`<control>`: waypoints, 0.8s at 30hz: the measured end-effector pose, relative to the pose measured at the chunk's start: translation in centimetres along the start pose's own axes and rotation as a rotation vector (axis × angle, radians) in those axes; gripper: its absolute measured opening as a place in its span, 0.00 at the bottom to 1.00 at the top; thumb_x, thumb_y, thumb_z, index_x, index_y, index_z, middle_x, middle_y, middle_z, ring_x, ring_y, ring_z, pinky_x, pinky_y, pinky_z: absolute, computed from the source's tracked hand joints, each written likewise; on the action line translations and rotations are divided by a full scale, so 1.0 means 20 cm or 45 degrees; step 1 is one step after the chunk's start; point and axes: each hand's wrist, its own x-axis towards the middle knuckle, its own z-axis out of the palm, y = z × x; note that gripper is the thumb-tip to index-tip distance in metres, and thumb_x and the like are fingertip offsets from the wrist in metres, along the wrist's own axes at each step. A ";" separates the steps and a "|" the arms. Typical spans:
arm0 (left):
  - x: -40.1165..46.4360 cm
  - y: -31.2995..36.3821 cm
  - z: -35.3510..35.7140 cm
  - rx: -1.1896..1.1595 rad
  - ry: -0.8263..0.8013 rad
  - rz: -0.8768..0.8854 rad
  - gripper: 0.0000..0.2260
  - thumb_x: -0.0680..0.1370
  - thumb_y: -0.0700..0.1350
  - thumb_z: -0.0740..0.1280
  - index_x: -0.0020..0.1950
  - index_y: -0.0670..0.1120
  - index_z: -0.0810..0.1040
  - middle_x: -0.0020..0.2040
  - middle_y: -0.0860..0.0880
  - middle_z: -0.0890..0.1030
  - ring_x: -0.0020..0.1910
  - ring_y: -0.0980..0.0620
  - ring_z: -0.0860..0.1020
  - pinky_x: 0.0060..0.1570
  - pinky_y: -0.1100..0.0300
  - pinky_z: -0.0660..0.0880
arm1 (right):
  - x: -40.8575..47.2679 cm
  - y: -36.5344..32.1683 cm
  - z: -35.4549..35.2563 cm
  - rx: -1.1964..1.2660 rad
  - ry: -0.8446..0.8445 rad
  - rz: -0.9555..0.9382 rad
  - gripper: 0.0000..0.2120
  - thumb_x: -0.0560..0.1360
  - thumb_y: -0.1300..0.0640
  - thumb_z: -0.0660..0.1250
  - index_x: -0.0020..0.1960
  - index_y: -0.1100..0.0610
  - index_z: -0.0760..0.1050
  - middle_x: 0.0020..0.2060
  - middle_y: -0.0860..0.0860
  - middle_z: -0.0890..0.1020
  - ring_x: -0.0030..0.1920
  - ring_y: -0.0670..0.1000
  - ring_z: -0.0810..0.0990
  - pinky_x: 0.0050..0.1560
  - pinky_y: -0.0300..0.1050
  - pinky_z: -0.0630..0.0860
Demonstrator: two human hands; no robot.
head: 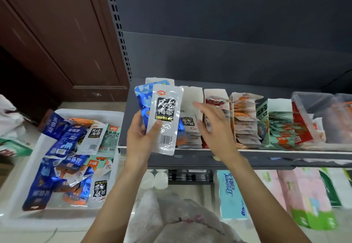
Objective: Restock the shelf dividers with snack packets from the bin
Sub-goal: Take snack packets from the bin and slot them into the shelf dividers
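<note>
My left hand (pixel 140 138) grips a silver snack packet with a black label (pixel 166 118) and a blue packet (pixel 142 100) behind it, upright in front of the shelf's left end. My right hand (pixel 213 123) is open, fingers spread, hovering just in front of the white cardboard dividers (pixel 190 98) and holding nothing. The dividers stand in a row on the dark shelf (pixel 266 154), each with stacked packets: silver ones, red ones (pixel 216 101), orange-and-white ones (pixel 244 121), teal ones (pixel 282 130). At the left, the white bin (pixel 112 114) holds several loose blue, silver and teal packets.
A clear plastic box (pixel 322 109) sits at the shelf's right end. Below the shelf stand tissue packs (pixel 230 193) and pink wrapped packs (pixel 304 195). A brown cabinet (pixel 57 33) rises behind the bin. Pale fluffy fabric (pixel 171 218) lies at the bottom centre.
</note>
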 end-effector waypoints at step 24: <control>0.05 0.01 -0.08 0.083 0.085 -0.005 0.09 0.78 0.44 0.67 0.57 0.45 0.76 0.45 0.49 0.84 0.38 0.53 0.83 0.34 0.61 0.79 | -0.02 0.05 -0.34 0.273 0.573 0.272 0.03 0.74 0.60 0.70 0.47 0.55 0.79 0.38 0.44 0.82 0.36 0.43 0.81 0.32 0.41 0.78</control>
